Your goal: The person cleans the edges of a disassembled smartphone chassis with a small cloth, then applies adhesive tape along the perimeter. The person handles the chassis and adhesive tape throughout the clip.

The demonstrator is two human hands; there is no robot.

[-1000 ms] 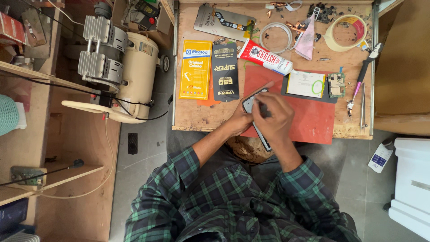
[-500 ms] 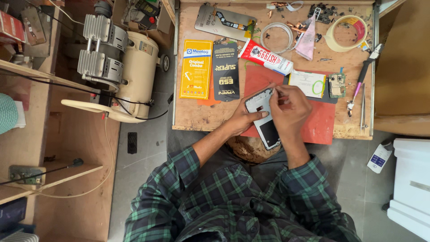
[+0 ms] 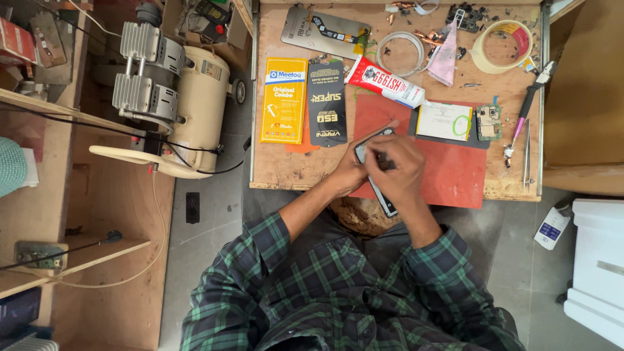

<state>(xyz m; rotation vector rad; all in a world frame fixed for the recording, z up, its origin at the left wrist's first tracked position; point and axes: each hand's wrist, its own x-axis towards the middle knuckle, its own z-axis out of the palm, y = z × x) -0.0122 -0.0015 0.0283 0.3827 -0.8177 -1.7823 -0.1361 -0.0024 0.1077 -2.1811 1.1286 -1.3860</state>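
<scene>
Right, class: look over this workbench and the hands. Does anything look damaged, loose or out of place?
Yes. The phone held between the left hand and right hand is tilted over the red mat. A bare circuit board lies loose to its right, and small parts are scattered along the bench's far edge.

Our two forearms reach forward in plaid sleeves and converge. Our left hand point(image 3: 348, 174) is cupped with curled fingers; our right hand point(image 3: 400, 170) lies over it, knuckles up, fingers pinched together.
</scene>
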